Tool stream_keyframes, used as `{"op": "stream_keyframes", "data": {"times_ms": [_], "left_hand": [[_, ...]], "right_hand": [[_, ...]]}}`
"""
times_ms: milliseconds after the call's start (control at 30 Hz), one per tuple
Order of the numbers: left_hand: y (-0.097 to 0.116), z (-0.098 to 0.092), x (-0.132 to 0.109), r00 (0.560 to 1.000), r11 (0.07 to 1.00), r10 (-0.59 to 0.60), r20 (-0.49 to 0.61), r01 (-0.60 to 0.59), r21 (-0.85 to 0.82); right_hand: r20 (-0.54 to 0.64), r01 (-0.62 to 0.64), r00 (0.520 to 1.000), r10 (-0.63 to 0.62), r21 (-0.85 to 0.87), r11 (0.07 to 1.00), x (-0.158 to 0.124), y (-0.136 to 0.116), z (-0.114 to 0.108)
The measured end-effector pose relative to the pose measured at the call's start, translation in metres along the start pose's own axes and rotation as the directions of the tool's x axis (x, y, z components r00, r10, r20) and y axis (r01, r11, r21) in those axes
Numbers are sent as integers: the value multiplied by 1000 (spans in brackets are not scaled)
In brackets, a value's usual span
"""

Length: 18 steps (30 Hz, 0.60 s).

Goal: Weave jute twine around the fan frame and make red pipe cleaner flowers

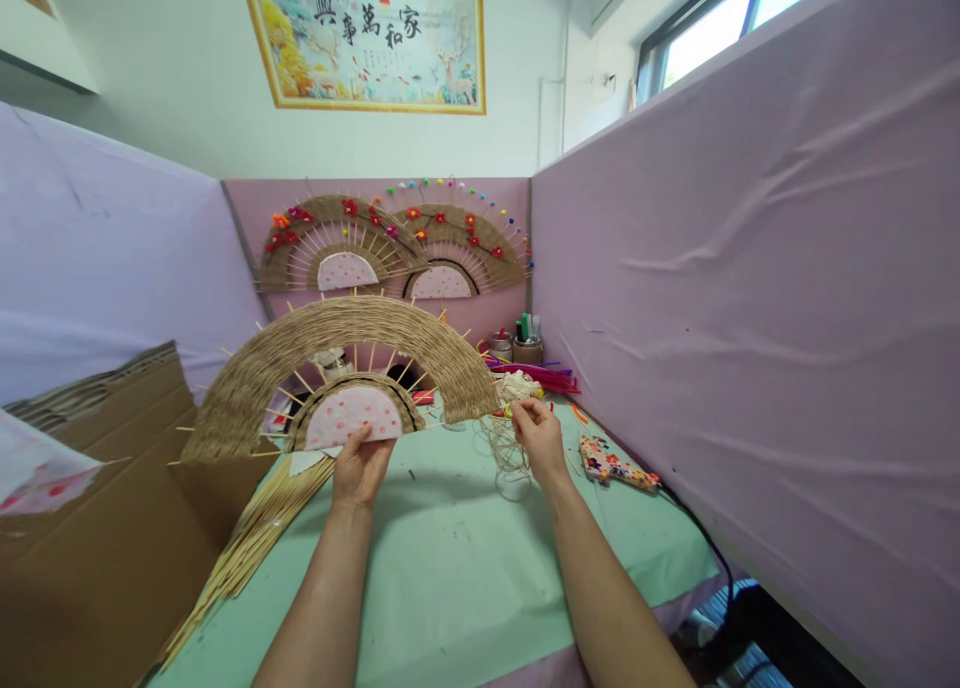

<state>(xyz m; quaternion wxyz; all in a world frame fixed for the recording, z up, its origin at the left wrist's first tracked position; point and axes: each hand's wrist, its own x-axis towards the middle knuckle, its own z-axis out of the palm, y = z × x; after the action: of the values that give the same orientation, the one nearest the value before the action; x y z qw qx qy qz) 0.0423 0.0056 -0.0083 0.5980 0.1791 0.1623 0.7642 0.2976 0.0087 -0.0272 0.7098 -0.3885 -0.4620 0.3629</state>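
A half-round woven fan [352,326] of twine over thin sticks is held up above the table. My left hand [362,468] grips its pink dotted centre [352,416] from below, thumb in front. Just beyond the fan's right end, my right hand [538,436] is closed in a pinch. Loose loops of thin twine [510,468] hang and lie beside that hand. What the fingertips pinch looks like the twine, though it is too thin to make out fully.
A bundle of thin sticks [259,528] lies at the table's left, beside a cardboard box [97,568]. To the right is a flower-patterned glue gun [619,465] with a black cord. Two decorated fans [457,230] lean at the back near pots of pens [528,348]. Fabric-covered partitions [750,298] enclose the table.
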Motion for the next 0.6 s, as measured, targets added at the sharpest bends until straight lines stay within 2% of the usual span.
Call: {"op": "stream_keyframes", "data": {"times_ms": [233,600], "left_hand": [[-1,2,-1,1000,1000,7,10,-7,-6],[-1,5,-2,1000,1000,18,-2,-18,-13]], "right_hand": [[125,-68,990,62,45,997,-3,-5,1],[155,-63,986,57,35,997,-3,-3,1]]}}
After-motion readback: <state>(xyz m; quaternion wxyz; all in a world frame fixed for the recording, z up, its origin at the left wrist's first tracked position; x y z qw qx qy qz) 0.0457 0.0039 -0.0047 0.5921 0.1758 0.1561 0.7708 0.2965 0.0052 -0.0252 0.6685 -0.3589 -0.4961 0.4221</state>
